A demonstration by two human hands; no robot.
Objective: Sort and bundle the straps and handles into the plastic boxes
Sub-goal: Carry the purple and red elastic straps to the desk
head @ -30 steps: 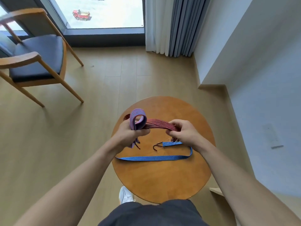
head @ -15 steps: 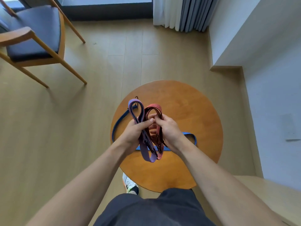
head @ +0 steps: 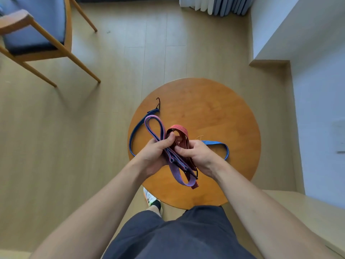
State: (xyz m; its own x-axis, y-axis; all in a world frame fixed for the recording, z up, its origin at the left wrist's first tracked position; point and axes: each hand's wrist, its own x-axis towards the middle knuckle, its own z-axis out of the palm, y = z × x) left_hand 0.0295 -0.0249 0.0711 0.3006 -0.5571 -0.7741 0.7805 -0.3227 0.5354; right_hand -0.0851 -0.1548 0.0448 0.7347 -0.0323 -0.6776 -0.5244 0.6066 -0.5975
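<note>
Above the round wooden table (head: 214,109) my left hand (head: 155,156) grips a folded purple strap (head: 155,126), whose loops stick out above and below my fist. My right hand (head: 197,156) holds a folded red striped strap (head: 180,132) pressed right against the purple one. Black hooks hang from the lower ends of the two bundles. A long blue strap (head: 218,143) lies on the table under my hands, curving off the left edge, with a black hook (head: 158,103) at its far end. No plastic box is in view.
A wooden chair (head: 37,34) with a dark seat stands at the far left on the wood floor. White walls and a ledge (head: 270,62) close off the right side. Curtains (head: 214,6) hang at the top. My shoe (head: 151,199) shows below the table.
My hands have come together, so the red strap, stretched out sideways a second ago, is now folded beside the purple one. The camera has tilted down, and the blue strap now trails off the left edge.
</note>
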